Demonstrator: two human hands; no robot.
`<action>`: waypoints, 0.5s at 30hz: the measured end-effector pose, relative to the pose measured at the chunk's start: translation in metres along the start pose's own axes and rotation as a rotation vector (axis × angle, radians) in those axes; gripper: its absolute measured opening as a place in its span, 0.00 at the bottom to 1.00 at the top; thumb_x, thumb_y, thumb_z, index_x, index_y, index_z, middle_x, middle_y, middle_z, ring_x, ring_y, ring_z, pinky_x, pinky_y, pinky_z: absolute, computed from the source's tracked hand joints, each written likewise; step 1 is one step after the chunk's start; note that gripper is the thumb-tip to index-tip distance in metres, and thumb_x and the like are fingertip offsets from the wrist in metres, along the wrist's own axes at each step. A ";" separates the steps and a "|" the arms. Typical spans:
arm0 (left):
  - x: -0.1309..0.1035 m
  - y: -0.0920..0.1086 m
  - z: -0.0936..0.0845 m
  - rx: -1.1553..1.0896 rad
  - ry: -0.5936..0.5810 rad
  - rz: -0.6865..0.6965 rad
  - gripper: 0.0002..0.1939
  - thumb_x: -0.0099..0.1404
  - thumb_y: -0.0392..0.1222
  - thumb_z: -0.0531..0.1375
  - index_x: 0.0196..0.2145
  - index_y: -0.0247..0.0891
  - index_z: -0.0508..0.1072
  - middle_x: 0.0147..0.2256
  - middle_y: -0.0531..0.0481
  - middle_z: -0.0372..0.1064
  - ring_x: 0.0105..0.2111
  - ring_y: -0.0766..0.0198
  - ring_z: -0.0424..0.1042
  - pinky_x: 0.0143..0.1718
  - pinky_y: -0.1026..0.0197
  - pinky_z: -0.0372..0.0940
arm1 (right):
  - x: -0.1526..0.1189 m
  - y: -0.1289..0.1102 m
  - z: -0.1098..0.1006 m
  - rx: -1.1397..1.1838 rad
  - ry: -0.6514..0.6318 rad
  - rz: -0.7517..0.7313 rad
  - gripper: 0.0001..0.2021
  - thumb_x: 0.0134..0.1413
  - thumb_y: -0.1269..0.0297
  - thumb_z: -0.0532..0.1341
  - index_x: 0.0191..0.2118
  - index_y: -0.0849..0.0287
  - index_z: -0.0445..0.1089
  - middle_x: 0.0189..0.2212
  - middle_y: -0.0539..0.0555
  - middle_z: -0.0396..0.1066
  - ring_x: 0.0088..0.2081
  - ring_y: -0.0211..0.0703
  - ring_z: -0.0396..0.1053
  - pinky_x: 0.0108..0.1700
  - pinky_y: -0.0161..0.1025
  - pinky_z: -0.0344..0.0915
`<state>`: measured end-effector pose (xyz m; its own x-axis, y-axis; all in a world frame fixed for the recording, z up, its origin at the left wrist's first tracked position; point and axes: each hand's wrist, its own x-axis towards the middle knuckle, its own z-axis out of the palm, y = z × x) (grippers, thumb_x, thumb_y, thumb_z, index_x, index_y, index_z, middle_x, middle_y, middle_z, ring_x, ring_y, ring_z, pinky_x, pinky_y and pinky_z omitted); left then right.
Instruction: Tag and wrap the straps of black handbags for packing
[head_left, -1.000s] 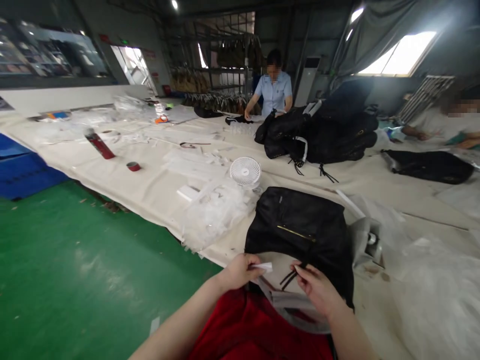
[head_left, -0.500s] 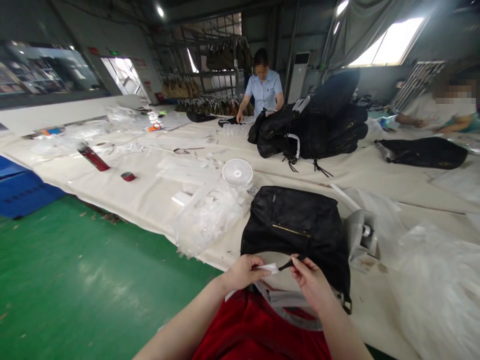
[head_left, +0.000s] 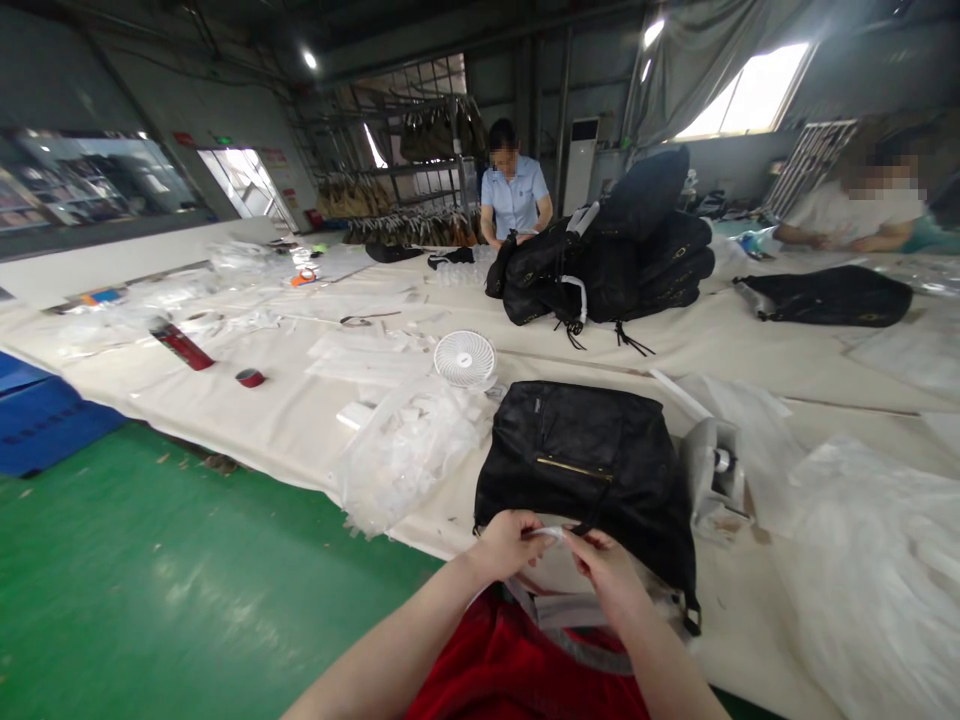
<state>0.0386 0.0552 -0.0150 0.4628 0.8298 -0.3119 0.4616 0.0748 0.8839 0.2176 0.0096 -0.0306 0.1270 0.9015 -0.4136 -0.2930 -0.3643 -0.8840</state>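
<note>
A black handbag (head_left: 581,440) with a gold zip lies flat at the table's front edge, just beyond my hands. My left hand (head_left: 512,545) is closed, pinching a small white strip (head_left: 553,532) between thumb and fingers. Against the other end of that strip, my right hand (head_left: 602,562) is closed too, its fingertips pressed together. A thin black strap (head_left: 590,520) of the bag runs into the right fingers; its tip is hidden. Both hands are in front of the bag's lower edge, close to my red clothing.
Left of the bag lie a clear plastic bag of white scraps (head_left: 412,450) and a small white fan (head_left: 465,358). Crumpled plastic (head_left: 885,560) covers the right side. Black bags (head_left: 607,260) are heaped farther back, near a person in a light blue shirt (head_left: 517,195).
My right hand has moved left with the strap end, closing the gap to the white strip in my left hand. The person opposite has drawn an arm in.
</note>
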 end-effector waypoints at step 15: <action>0.059 0.019 0.016 0.135 -0.019 0.000 0.19 0.56 0.57 0.56 0.23 0.38 0.67 0.19 0.54 0.66 0.22 0.64 0.69 0.26 0.64 0.59 | 0.050 -0.003 -0.021 0.105 0.112 0.061 0.24 0.37 0.41 0.66 0.27 0.59 0.67 0.15 0.44 0.62 0.16 0.30 0.54 0.18 0.32 0.44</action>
<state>0.0865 0.0968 -0.0223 0.4767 0.8191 -0.3192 0.5587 -0.0019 0.8294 0.2443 0.0507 -0.0529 0.2092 0.8445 -0.4929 -0.4005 -0.3859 -0.8311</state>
